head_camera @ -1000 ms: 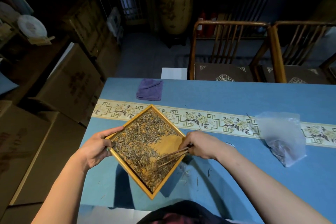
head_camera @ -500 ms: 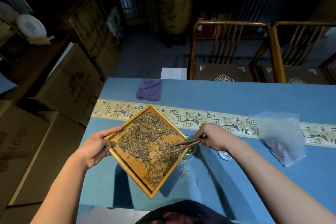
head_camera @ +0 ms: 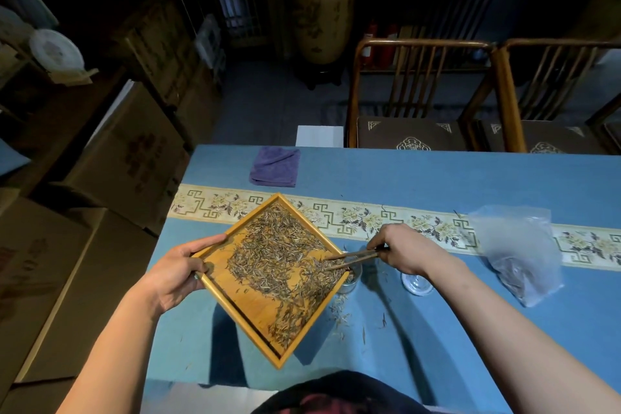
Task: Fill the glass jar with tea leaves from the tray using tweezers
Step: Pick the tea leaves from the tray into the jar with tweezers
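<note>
A square wooden tray of dried tea leaves is held tilted above the blue table, one corner toward me. My left hand grips its left corner. My right hand holds brown tweezers whose tips rest on the leaves at the tray's right corner. The glass jar stands just under that corner, mostly hidden by the tray. Its glass lid lies beside it, partly covered by my right wrist.
A clear plastic bag with some tea lies at the right. A folded purple cloth sits at the far left of the table. Loose leaves are scattered on the cloth near the jar. Two wooden chairs stand behind the table.
My right hand with the tweezers has moved right and up, from the tray's middle to its right corner. The leaves have slid toward that corner, baring wood on the left. The jar has come into view.
</note>
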